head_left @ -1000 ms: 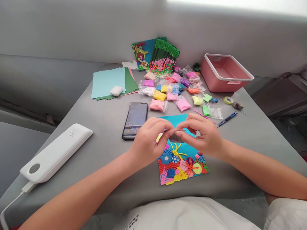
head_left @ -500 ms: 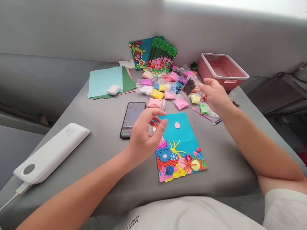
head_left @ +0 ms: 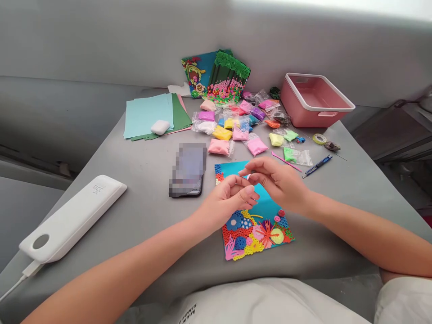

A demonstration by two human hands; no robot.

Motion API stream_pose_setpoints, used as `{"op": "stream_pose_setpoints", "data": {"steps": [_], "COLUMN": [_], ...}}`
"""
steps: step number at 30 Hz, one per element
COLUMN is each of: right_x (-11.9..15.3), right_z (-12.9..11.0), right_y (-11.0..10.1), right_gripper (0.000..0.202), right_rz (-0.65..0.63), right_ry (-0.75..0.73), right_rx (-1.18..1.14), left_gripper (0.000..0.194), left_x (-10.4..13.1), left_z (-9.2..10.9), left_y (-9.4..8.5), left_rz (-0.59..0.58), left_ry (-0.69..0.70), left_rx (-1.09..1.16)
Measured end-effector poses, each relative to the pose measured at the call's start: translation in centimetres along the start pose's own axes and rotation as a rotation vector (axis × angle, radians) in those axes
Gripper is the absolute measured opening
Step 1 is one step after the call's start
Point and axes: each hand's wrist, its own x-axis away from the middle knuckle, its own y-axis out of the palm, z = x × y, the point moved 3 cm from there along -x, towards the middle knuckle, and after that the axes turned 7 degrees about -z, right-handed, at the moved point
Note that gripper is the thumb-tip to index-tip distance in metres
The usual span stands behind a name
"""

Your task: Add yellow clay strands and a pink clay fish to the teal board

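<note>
My left hand [head_left: 232, 198] and my right hand [head_left: 275, 182] meet above a blue board [head_left: 270, 202] decorated with coloured clay. The right thumb and fingers are pinched together, close to the left fingertips. A small pale bit [head_left: 249, 177] shows at the right fingertips; whether it is held or lies on the board behind, I cannot tell. My left fingers are curled with the thumb against them, and what they hold, if anything, is hidden. Along the board's lower part sit clay corals, balls and a blue flower [head_left: 233, 222]. Both hands cover the board's middle.
Bagged clay [head_left: 240, 133] in several colours lies behind the board. A phone [head_left: 187, 168] and white power bank [head_left: 72, 218] are left. To the right are a pink stick [head_left: 286, 161], a blue cutter [head_left: 317, 166] and a pink bin [head_left: 313, 112]. Two decorated panels [head_left: 229, 78] lean behind.
My right hand has let go of the bag of black clay at the back and come down to the left hand. The left hand has moved right and down, over the board.
</note>
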Motion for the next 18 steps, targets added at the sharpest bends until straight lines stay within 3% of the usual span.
{"op": "stream_pose_setpoints", "data": {"steps": [2,5,7,11,15,18], "right_x": [0.2,0.1,0.1,0.4,0.8,0.8], "right_z": [0.6,1.9,2.9,4.3,4.5,4.8], "right_y": [-0.1,-1.1,-1.7,-2.0,-1.8,-1.6], "right_gripper": [0.015,0.018,0.015,0.019,0.024,0.026], "right_rz": [0.009,0.073,0.115,0.088,0.08,0.063], "right_ry": [0.035,0.087,0.096,0.012,-0.149,-0.18], "right_rx": [0.029,0.055,0.121,0.29,0.457,0.46], "left_gripper": [0.026,0.019,0.023,0.035,0.039,0.038], "left_x": [0.0,0.4,0.4,0.0,-0.4,-0.6], "left_z": [-0.3,-0.1,0.0,-0.6,-1.2,-1.4], "left_y": [0.0,-0.1,-0.2,-0.7,-0.7,-0.7], "left_rz": [0.039,0.098,0.116,0.114,0.07,0.06], "left_ry": [0.118,0.357,0.444,0.409,0.354,0.313], "left_rx": [-0.185,-0.695,-0.972,-1.204,-1.252,-1.249]}}
